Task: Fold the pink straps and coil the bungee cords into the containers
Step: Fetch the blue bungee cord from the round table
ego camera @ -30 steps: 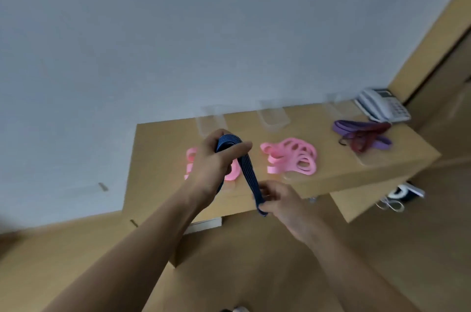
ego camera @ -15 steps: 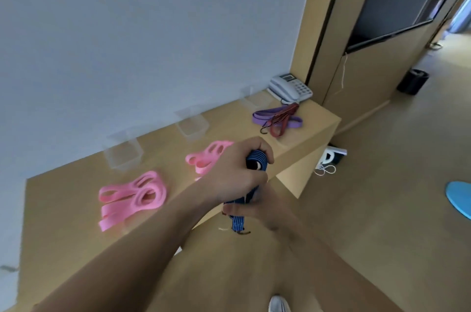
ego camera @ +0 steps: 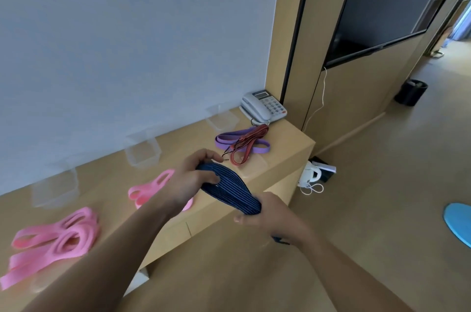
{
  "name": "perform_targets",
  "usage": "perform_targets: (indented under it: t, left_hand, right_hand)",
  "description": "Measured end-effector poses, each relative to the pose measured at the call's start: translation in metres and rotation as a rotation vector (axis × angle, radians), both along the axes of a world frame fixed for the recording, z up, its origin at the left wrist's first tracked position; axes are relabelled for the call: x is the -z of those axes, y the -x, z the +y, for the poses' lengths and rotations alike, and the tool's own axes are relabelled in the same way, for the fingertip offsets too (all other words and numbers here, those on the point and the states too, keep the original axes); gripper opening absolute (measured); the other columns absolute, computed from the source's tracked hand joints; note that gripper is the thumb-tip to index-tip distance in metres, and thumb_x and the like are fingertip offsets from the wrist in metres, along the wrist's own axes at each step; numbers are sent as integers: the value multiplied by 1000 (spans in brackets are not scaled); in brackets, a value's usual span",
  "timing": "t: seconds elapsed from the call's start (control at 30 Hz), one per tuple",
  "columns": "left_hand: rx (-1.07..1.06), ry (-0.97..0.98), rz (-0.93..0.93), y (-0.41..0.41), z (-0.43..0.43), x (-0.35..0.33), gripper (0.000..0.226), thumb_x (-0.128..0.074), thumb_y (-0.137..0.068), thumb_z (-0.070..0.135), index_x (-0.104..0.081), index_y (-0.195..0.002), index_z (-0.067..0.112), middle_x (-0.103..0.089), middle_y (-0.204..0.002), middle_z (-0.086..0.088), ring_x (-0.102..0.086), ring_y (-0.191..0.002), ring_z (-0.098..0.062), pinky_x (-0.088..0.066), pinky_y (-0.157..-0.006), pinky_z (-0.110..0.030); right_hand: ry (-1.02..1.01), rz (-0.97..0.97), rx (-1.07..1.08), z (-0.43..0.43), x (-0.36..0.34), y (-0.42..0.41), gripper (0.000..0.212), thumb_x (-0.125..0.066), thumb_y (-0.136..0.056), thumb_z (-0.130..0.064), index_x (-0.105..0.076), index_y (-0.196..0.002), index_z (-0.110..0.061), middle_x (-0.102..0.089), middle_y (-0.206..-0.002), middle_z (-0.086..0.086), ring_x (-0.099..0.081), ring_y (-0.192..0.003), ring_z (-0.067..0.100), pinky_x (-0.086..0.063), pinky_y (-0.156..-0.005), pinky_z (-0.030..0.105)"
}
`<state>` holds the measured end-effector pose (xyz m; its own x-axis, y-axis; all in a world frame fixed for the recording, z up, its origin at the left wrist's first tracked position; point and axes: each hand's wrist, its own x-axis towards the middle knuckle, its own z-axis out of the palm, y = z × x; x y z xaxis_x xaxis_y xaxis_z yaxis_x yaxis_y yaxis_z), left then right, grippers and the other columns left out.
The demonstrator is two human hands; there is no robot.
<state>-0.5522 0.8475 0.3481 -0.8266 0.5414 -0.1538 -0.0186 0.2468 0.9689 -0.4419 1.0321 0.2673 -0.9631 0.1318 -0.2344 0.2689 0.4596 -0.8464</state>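
A dark blue bungee cord [ego camera: 229,190] is gathered into a flat coil in front of the wooden counter [ego camera: 283,158]. My left hand [ego camera: 190,179] grips its upper end, and my right hand [ego camera: 265,217] grips its lower end. One pink strap [ego camera: 56,237] lies looped at the counter's left. A second pink strap [ego camera: 150,188] lies partly behind my left wrist. A purple strap [ego camera: 257,150] and a red bungee cord [ego camera: 248,142] lie tangled near the counter's right end. Three clear containers [ego camera: 54,188] [ego camera: 142,150] [ego camera: 221,118] stand along the wall.
A grey desk phone [ego camera: 263,105] sits at the counter's far right corner. On the floor past the counter are a white kettle [ego camera: 309,176], a black bin [ego camera: 410,92] and a blue round object [ego camera: 458,222]. A dark screen [ego camera: 397,0] hangs on the wall.
The view swung right along the counter. The blue cord went from a stretched loop to a bunched coil, and my right hand now grips its lower end apart from my left hand.
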Motion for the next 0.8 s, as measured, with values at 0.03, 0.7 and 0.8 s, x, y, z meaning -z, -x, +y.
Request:
perform_targets:
  t: [0.03, 0.7, 0.8]
  left_hand:
    - [1, 24, -9, 7, 4, 10, 36, -71, -72, 4, -69, -105, 16, -65, -99, -10, -62, -87, -21, -51, -72, -24]
    - [-61, 462, 301, 176, 59, 123, 45, -70, -95, 16, -60, -138, 20, -59, -139, -2, -53, -129, -23, -39, -110, -35]
    - [-67, 478, 283, 196, 63, 130, 47, -69, -96, 18, -58, -141, 20, -56, -144, -2, -48, -136, -24, -34, -116, -36]
  right_hand:
    - [-36, -11, -13, 14, -1, 6, 37, -76, -69, -47, -59, -76, -15, -51, -63, -8, -46, -58, 9, -38, -59, 30]
    - [-952, -20, -400, 143, 47, 242, 15, -59, -91, -29, -53, -103, -24, -63, -100, 2, -62, -94, 28, -45, -70, 38]
    - [-1113, 2, -439, 147, 55, 276, 27, -63, -91, -31, -52, -114, -24, -61, -108, 3, -59, -100, 27, -46, -83, 41]
